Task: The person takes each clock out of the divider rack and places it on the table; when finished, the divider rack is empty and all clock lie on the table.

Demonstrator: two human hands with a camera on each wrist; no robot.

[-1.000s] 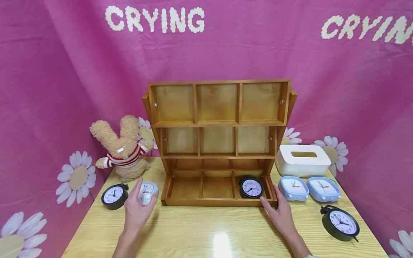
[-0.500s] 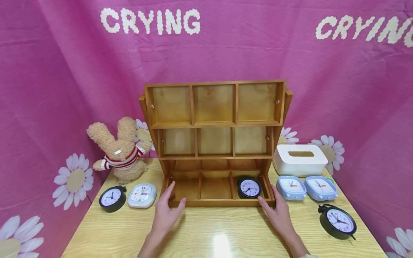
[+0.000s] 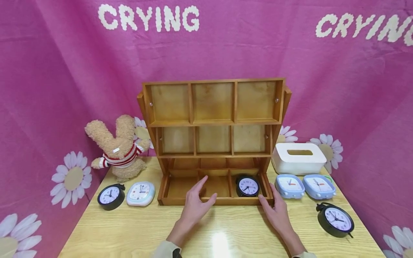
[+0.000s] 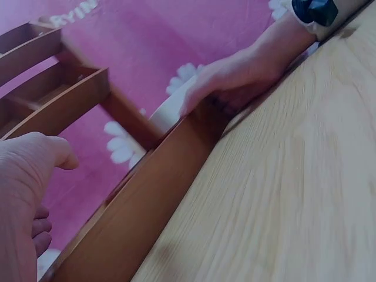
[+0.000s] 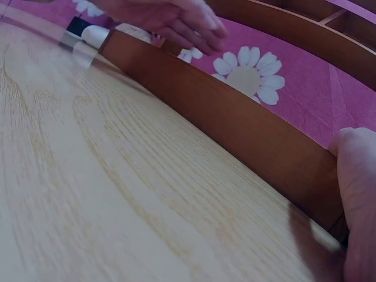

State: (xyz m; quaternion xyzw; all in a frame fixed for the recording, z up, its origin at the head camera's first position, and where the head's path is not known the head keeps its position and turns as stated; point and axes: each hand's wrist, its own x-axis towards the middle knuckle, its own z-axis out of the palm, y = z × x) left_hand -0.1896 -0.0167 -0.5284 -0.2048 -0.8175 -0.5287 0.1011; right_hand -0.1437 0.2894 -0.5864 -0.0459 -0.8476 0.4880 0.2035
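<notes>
A tiered wooden shelf [image 3: 213, 155] with square compartments stands on the table in the head view. Inside its bottom right compartment sits a round black alarm clock [image 3: 247, 186]. My right hand [image 3: 276, 211] grips the shelf's right front corner, thumb at the front rim and fingers along the outer side. The left hand [image 3: 195, 204] holds nothing; its thumb and fingers are spread over the front edge of the bottom middle compartment. In the left wrist view the right hand [image 4: 247, 73] wraps the end of the front board [image 4: 158, 194].
Left of the shelf lie a black alarm clock [image 3: 111, 196] and a pale blue clock [image 3: 141, 193], before a plush rabbit [image 3: 120, 152]. To its right are two blue clocks [image 3: 289, 185], another black alarm clock [image 3: 335, 219] and a white tissue box [image 3: 300, 163].
My left hand has left the pale blue clock, which stays on the table, and moved right to the shelf's middle front. The right hand keeps its place at the corner.
</notes>
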